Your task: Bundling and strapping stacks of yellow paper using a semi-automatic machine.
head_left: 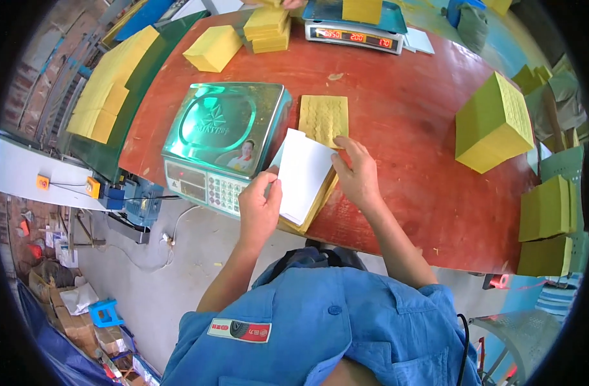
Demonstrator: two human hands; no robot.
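A small stack of white paper [304, 177] lies slanted on a yellow paper stack [302, 226] at the table's near edge. My left hand [260, 202] is closed, its thumb and fingers pinching the white paper's left edge. At the other side, my right hand [358, 172] has its thumb and index finger apart. The thumb is near the white paper's right corner, and the index fingertip touches an embossed yellow paper stack [324, 114] just beyond. A digital scale [225, 125] with a shiny metal plate stands left of the papers, beside my left hand.
A second scale [353, 37] with lit red digits stands at the far edge, carrying yellow paper. Another person's hand [293, 3] shows there. Yellow stacks [214, 48] stand at the far left, a tall yellow block [494, 125] at the right. A cable [172, 238] crosses the floor.
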